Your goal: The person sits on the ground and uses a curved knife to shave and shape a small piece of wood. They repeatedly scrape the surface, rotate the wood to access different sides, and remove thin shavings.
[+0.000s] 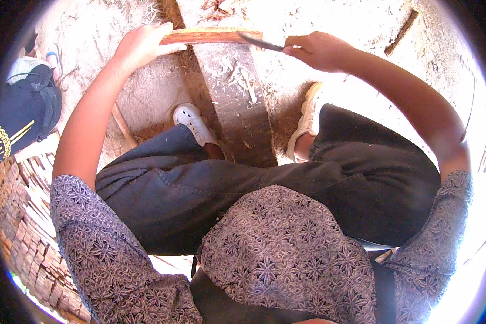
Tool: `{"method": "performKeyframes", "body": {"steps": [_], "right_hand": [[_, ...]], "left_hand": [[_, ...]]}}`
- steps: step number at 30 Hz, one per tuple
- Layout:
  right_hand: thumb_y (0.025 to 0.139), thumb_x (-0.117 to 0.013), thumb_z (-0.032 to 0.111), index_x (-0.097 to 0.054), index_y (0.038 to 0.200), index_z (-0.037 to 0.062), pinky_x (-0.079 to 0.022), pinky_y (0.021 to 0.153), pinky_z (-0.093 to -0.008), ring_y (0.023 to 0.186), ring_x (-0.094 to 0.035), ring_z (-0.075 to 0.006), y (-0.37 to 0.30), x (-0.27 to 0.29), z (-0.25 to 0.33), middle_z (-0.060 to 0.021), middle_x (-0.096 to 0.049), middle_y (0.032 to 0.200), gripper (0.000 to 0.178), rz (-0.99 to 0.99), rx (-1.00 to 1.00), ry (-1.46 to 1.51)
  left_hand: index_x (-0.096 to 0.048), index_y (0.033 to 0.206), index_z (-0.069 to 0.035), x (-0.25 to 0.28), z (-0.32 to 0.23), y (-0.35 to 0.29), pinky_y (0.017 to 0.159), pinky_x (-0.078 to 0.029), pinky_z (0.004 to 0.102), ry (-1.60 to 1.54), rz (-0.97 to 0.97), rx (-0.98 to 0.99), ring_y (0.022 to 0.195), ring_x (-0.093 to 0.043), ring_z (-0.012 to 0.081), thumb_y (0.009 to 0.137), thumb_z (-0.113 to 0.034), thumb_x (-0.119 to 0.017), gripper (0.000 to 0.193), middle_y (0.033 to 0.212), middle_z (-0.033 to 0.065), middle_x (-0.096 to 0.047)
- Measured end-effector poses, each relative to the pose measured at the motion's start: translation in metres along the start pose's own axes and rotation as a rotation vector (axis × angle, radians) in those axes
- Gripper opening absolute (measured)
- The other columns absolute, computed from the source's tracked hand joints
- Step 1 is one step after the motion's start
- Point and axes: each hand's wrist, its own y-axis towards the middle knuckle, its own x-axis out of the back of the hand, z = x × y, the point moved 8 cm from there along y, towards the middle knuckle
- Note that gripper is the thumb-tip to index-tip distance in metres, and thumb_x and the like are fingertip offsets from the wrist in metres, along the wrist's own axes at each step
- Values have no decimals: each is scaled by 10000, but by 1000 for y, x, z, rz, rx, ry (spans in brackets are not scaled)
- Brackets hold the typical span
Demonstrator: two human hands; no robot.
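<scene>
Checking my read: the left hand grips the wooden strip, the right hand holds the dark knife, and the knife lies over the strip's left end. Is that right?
Not quite: the head view shows the dark knife over the strip's right end, not its left. The rest stands: the left hand grips the wooden strip and the right hand holds the knife.

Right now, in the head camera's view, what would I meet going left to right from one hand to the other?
Left hand → wooden strip → dark blade-like tool, its tip overlapping the strip's right end → right hand.
</scene>
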Motion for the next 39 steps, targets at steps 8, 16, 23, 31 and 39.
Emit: {"method": "performKeyframes", "body": {"steps": [8, 16, 23, 31, 39], "right_hand": [[1053, -509, 261, -619, 1234, 109, -553, 615, -405, 638, -698, -264, 11, 37, 26, -145, -715, 790, 260, -253, 157, -142], [1032, -523, 214, -595, 1250, 144, -586, 682, -453, 703, -720, -308, 35, 40, 38, -168, -717, 811, 239, -310, 146, -258], [1033, -507, 222, -555, 1315, 174, -583, 690, -485, 762, -722, -354, 42, 38, 54, -186, -716, 858, 289, -256, 33, -224], [1035, -472, 244, -559, 1317, 213, -569, 754, -499, 882, -712, -345, 16, -14, 68, -120, -724, 980, 296, 30, 35, -302], [1034, -563, 214, -606, 1184, 87, -518, 592, -314, 611, -606, -124, 8, 18, 57, -63, -656, 767, 202, -11, 49, 332]], "left_hand": [[-666, 1030, -105, -9, 2, 2, 775, -543, 484, -30, 82, -36, 901, -688, 376, 853, -670, -624, 594, 930, 182, -706], [-649, 979, -84, -14, 3, 0, 774, -527, 481, -54, 27, -10, 874, -673, 389, 857, -601, -663, 531, 888, 182, -685], [-674, 1056, -80, -17, 5, 2, 799, -545, 487, -45, 77, -4, 927, -682, 390, 835, -720, -600, 681, 956, 197, -703], [-659, 987, -63, -23, 8, 1, 783, -532, 485, -65, 42, -3, 899, -673, 391, 846, -645, -650, 599, 916, 199, -687], [-636, 1137, -64, 21, -22, -9, 845, -548, 480, 99, -254, -288, 942, -686, 377, 815, -592, -722, 624, 980, 193, -701]]}}
